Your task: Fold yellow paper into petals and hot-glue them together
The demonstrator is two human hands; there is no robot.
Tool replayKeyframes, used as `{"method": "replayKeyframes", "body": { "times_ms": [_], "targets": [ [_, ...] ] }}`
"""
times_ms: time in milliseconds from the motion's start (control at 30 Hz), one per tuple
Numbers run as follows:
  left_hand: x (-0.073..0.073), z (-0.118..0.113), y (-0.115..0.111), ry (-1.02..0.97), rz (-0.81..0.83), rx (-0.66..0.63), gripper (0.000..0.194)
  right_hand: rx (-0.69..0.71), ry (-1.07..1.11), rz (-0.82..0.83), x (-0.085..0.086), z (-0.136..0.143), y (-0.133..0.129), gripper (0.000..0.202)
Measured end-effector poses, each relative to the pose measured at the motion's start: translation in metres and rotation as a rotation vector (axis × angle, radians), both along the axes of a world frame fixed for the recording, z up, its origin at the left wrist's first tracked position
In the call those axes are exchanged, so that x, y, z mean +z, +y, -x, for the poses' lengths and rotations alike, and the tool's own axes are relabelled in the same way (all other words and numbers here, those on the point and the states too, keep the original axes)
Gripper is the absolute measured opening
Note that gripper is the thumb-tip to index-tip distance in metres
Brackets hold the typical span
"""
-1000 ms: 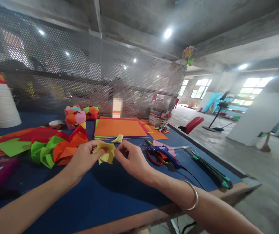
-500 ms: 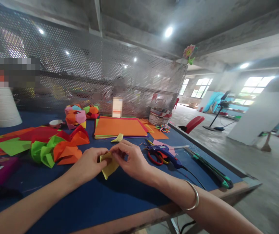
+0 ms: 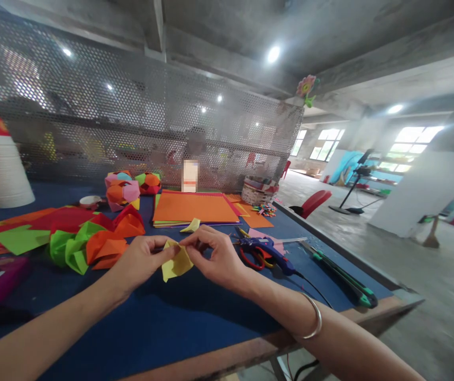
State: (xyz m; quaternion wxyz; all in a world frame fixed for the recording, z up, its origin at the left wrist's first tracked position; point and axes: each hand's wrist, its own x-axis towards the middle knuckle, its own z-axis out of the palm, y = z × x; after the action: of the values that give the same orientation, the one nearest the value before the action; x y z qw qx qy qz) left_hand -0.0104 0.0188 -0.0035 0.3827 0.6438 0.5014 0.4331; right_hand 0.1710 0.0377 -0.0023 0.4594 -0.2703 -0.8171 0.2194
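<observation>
A folded yellow paper piece (image 3: 176, 265) is held above the blue table by both hands. My left hand (image 3: 144, 260) pinches its left upper edge between thumb and fingers. At the right upper edge, my right hand (image 3: 215, 258) pinches the same paper, a silver bangle on the wrist. Just beyond the fingers lies a second, smaller yellow folded piece (image 3: 191, 226), against the front of a stack of coloured sheets (image 3: 195, 206) with orange on top. Folded green paper (image 3: 76, 247) and folded orange paper (image 3: 106, 248) rest left of my left hand.
Right of my hands lie a blue glue gun (image 3: 269, 247) with a cord, red-handled scissors (image 3: 251, 259) and a green cutter (image 3: 346, 278). A woven basket (image 3: 259, 190) and small coloured bits stand behind. Paper cups (image 3: 2, 164) and finished paper balls (image 3: 121, 191) are at left and back.
The yellow paper has tilted and shows more of its face, its lower tip now higher and further left. My left hand has shifted slightly left; both hands still pinch the paper.
</observation>
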Motion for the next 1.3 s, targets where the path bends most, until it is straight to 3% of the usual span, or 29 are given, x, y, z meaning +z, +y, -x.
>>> {"method": "replayKeyframes", "body": {
  "times_ms": [333, 667, 867, 1300],
  "targets": [
    [-0.002, -0.001, -0.002, 0.122, -0.077, -0.005, 0.032, 0.081, -0.018, 0.411, -0.002, -0.002, 0.014, 0.013],
    [0.000, 0.001, -0.001, 0.173, -0.102, -0.005, 0.030, 0.015, -0.070, 0.283, -0.003, -0.001, 0.010, 0.011],
    [-0.001, 0.001, -0.002, 0.043, 0.017, -0.019, 0.033, 0.000, -0.026, 0.195, -0.005, 0.002, 0.006, 0.009],
    [0.014, -0.009, -0.012, -0.204, 0.170, 0.012, 0.043, -0.005, 0.098, 0.080, -0.006, 0.003, 0.003, 0.012]
  ]
}}
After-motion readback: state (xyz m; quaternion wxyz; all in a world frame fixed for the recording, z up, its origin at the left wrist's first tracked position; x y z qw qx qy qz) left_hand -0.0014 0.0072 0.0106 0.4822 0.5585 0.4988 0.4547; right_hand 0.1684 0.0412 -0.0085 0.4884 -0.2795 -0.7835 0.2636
